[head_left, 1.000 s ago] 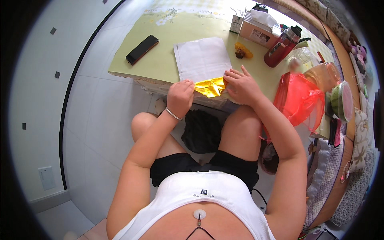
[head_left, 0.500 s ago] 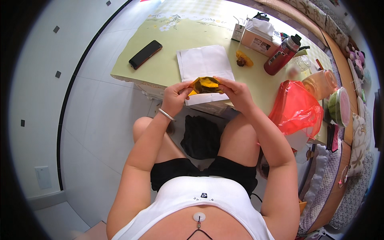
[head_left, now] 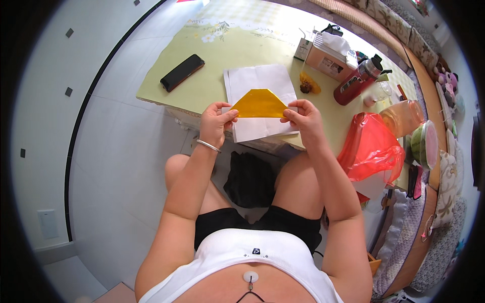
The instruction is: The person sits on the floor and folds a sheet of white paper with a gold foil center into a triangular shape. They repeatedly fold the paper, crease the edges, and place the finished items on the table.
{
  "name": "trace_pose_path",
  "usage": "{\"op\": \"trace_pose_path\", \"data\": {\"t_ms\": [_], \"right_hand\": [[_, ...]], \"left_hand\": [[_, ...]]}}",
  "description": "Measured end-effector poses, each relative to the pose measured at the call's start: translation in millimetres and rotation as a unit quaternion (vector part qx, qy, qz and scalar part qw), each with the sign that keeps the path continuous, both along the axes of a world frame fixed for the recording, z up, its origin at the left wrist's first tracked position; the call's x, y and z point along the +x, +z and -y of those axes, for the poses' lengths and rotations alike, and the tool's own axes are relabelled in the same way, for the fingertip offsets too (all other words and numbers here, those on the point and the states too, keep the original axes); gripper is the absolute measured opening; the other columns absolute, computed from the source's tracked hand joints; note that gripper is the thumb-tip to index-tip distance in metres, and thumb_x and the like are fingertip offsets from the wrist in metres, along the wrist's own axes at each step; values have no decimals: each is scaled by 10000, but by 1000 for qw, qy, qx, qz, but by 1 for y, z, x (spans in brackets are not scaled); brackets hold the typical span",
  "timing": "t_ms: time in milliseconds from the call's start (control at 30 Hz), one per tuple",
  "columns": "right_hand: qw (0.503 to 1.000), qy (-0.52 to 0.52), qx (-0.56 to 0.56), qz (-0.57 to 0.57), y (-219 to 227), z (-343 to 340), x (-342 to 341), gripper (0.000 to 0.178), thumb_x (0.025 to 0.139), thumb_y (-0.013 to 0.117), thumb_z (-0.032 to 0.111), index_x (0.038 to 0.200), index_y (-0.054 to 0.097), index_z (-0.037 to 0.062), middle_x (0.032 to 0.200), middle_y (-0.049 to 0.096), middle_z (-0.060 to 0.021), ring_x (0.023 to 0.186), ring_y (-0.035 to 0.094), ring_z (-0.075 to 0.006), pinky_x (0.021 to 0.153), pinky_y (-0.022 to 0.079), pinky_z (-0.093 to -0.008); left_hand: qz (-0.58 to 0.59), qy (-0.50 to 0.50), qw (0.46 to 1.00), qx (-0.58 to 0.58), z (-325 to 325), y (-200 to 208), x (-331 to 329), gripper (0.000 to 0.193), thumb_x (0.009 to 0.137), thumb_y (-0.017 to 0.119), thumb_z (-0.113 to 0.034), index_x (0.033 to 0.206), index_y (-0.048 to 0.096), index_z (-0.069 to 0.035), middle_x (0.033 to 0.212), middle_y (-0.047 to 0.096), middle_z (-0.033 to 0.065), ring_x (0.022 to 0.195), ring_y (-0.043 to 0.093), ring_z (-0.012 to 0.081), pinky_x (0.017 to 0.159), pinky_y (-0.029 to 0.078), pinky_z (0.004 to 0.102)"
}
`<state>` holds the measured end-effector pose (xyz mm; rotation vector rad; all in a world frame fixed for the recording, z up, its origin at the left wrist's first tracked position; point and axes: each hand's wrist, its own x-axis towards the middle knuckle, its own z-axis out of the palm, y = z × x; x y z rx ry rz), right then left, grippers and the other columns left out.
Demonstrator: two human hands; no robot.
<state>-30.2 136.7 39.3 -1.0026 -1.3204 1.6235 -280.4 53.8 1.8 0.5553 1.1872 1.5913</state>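
Note:
A shiny gold sheet of folded paper (head_left: 260,104) is stretched flat between my hands, shaped like a trapezoid with its narrow side away from me. My left hand (head_left: 218,121) pinches its left corner between thumb and fingers. At the opposite corner, my right hand (head_left: 304,120) grips it the same way. Beneath the gold paper, white sheets (head_left: 257,79) lie on the table near its front edge. A bracelet circles my left wrist.
A black phone (head_left: 182,72) lies on the table (head_left: 151,83) to the left. On the right are a yellow-brown item (head_left: 309,83), a tissue box (head_left: 331,56), a dark red bottle (head_left: 357,81), a red plastic bag (head_left: 371,146), a plastic container (head_left: 402,119) and a cut watermelon (head_left: 425,145).
The gold paper was bunched and partly gaping with a dark inside showing; now it is flat and smooth, facing up. My hands have moved slightly apart, still holding its ends.

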Motion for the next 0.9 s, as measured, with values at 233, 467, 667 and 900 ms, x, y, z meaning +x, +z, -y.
{"op": "trace_pose_path", "data": {"t_ms": [233,467,667,900], "right_hand": [[975,-157,33,-155,-16,20,-31,149,911,746,46,1004,632,23,850,715,-56,754,713,-140,655,470,-230],[969,-176,116,-130,-23,25,-40,93,944,707,40,1027,708,-1,900,736,-70,801,720,-148,705,508,-244],[975,-148,104,-129,-26,27,-34,141,960,703,67,1075,707,-13,928,737,-84,841,728,-175,729,541,-241],[992,-108,-2,-59,-9,23,-28,167,956,701,67,1092,690,-31,894,727,-78,780,738,-158,657,544,-221]], "left_hand": [[128,70,989,-2,-4,-13,7,185,881,720,34,970,622,-95,844,716,78,722,694,161,622,559,253],[77,69,992,75,-2,-7,1,97,910,686,23,988,689,-34,878,723,86,742,706,161,620,559,255],[48,75,993,83,-1,0,-3,73,934,685,-10,1005,697,4,885,732,101,743,717,179,679,596,275],[-39,38,997,45,-4,-6,-15,135,941,681,-7,1071,708,12,924,751,114,770,735,180,692,606,270]]}}
